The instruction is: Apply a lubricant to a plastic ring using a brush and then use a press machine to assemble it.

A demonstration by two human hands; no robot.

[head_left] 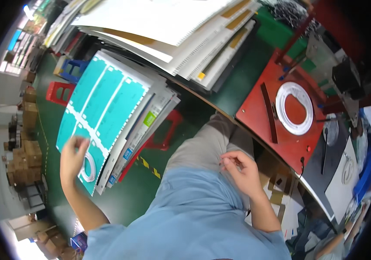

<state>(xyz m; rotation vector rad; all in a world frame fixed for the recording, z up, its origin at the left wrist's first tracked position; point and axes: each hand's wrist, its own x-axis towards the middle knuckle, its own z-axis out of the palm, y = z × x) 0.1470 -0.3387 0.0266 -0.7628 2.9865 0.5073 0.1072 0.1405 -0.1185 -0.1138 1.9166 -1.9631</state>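
Note:
My left hand (71,158) hovers at the lower left over a teal sheet (103,95) with white lines, the top layer of a stack. Its fingers are loosely bent, thumb apart, and nothing shows in them. Beside that hand, a white ring-shaped coil (89,167) lies on the sheet's near end. My right hand (242,172) is over my lap, its fingers curled in toward the thumb; whatever is between the fingertips, if anything, is too small to make out. A larger white ring (294,108) rests on the red plate (259,102) at the right, apart from both hands.
A dark curved strip (269,113) lies beside the large ring, under a machine frame (332,65). Thick white sheets (151,26) are piled on the table ahead. Red (60,92) and blue stools (74,69) stand at left, cartons (25,156) beyond. Another person's arm (339,240) shows lower right.

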